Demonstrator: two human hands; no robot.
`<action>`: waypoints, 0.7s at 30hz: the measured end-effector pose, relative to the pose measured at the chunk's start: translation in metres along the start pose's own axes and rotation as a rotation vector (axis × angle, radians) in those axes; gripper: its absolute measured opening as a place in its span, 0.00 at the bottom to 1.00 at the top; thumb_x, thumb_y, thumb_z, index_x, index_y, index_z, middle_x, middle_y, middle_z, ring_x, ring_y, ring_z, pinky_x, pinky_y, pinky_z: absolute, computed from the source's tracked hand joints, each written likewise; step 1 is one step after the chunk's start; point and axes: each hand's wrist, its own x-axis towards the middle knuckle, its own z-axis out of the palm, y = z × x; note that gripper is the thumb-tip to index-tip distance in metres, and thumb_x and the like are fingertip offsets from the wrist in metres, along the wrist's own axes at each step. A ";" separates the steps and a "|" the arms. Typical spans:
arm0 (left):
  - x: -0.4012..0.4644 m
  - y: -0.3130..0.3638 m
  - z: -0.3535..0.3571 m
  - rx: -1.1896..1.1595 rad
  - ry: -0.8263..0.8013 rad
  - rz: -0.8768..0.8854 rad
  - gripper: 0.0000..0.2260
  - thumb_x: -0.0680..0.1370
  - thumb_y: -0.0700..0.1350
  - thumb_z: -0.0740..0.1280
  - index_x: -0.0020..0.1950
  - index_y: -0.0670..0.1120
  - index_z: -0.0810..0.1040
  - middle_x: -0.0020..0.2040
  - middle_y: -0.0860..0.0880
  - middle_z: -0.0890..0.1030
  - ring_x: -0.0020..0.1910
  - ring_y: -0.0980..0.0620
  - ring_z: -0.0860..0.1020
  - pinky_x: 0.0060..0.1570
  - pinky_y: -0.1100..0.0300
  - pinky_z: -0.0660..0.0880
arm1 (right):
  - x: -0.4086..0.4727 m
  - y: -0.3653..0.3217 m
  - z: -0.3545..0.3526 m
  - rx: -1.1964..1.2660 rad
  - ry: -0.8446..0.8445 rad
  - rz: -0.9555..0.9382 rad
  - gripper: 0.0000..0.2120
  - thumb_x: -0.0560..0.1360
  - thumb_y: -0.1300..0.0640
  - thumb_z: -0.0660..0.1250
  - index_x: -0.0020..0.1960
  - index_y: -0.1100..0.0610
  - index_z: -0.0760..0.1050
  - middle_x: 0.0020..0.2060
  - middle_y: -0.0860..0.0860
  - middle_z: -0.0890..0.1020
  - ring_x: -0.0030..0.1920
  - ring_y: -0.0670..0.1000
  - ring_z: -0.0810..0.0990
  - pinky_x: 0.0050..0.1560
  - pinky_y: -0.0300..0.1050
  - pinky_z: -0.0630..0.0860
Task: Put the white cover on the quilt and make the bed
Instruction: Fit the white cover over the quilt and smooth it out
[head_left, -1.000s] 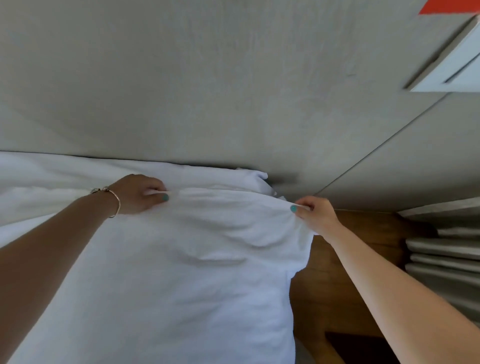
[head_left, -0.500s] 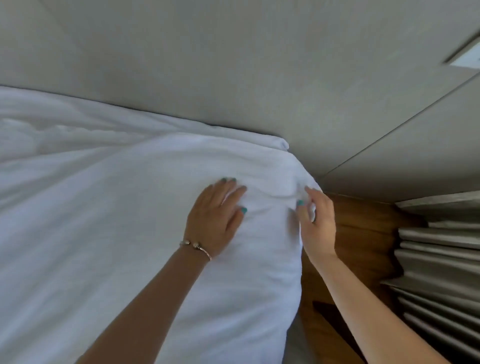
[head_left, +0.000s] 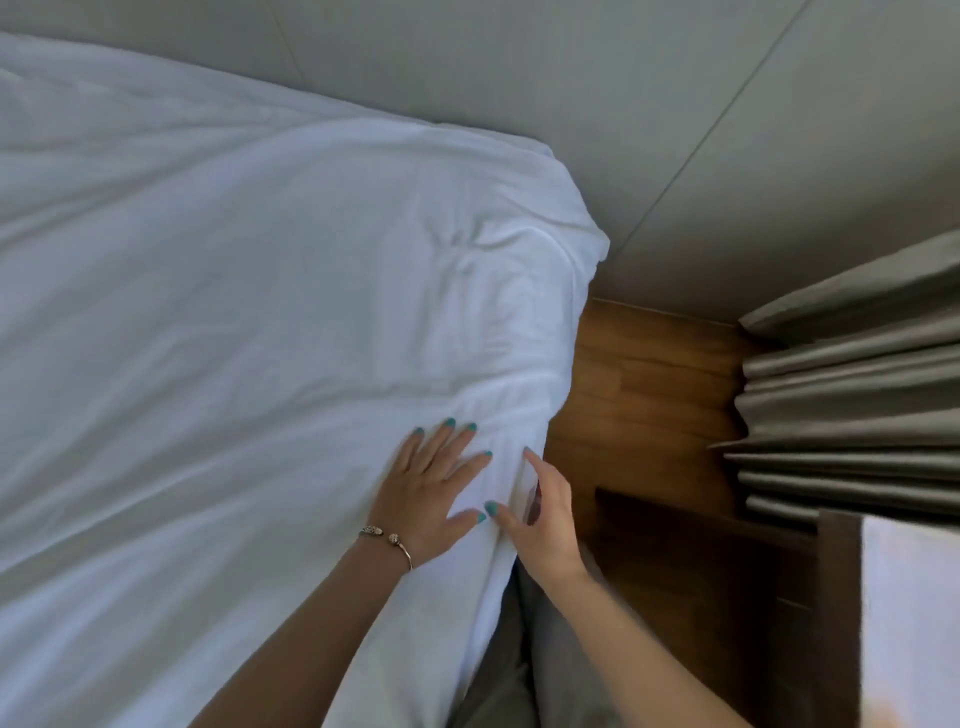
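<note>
The white covered quilt (head_left: 234, 322) lies spread over the bed and fills the left of the head view, with creases near its far right corner (head_left: 545, 249). My left hand (head_left: 436, 488) lies flat on the quilt close to its right edge, fingers spread and straight. My right hand (head_left: 540, 514) is beside it at the hanging edge, fingers nearly straight, thumb and forefinger touching the fabric along the side. Whether it pinches the cloth I cannot tell for sure; the fingers look extended.
A grey padded wall (head_left: 571, 78) runs behind the bed. Wooden floor (head_left: 644, 395) shows in the narrow gap to the right. Grey pleated curtains (head_left: 852, 395) hang at the right, and a dark wooden frame (head_left: 836, 613) stands at the lower right.
Both hands have slid back along the quilt's right edge, away from the far corner. Earlier they pinched the top edge; now they lie flat. My view has tilted down and right.
</note>
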 end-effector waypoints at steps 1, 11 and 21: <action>-0.008 0.005 0.001 0.000 0.029 -0.035 0.28 0.69 0.59 0.70 0.66 0.51 0.74 0.71 0.48 0.71 0.69 0.45 0.67 0.68 0.48 0.59 | -0.005 0.004 0.002 0.044 0.003 0.051 0.35 0.71 0.54 0.76 0.71 0.40 0.63 0.68 0.45 0.69 0.67 0.46 0.69 0.67 0.44 0.72; -0.018 0.042 -0.010 -0.080 -0.082 -0.419 0.04 0.76 0.45 0.70 0.42 0.49 0.77 0.43 0.53 0.78 0.48 0.50 0.76 0.43 0.60 0.67 | -0.023 0.022 -0.021 0.163 0.308 0.108 0.10 0.75 0.59 0.72 0.53 0.49 0.75 0.41 0.41 0.78 0.42 0.40 0.77 0.39 0.30 0.73; -0.062 0.111 0.008 0.010 -0.722 -0.055 0.05 0.78 0.43 0.63 0.49 0.49 0.79 0.49 0.52 0.78 0.51 0.49 0.76 0.47 0.60 0.69 | -0.101 0.115 -0.030 -0.120 0.076 0.310 0.13 0.77 0.65 0.67 0.59 0.55 0.81 0.56 0.50 0.81 0.53 0.46 0.76 0.59 0.38 0.73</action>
